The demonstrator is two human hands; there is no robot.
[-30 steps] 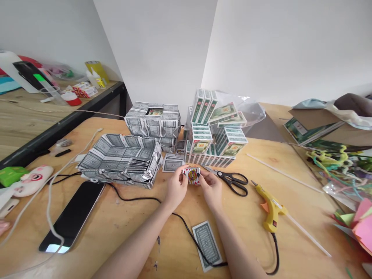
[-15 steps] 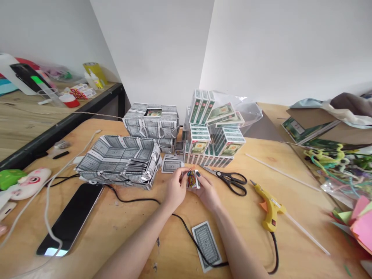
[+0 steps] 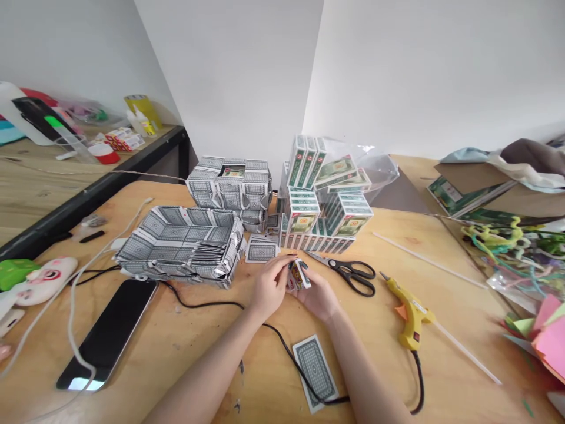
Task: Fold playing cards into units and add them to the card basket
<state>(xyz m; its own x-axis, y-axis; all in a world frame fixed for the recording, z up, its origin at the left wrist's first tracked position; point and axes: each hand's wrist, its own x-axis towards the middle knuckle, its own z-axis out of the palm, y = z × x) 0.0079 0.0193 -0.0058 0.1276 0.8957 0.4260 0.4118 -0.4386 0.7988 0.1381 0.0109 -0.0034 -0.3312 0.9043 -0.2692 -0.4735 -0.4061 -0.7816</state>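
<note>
Left hand (image 3: 269, 288) and right hand (image 3: 320, 295) grasping a face card (image 3: 297, 277) between their fingertips, left fingers at its ten o'clock, right thumb near two, scissors (image 3: 336, 265) at three, loose card (image 3: 318, 365) at six, card-built tray (image 3: 161, 266) at nine

Bare forearms (image 3: 216, 353) angle inward — left hand (image 3: 268, 287) and right hand (image 3: 320, 296) close together at the near left of the scissors (image 3: 341, 268) — left fingertips pinched, right fingers curled.
</note>
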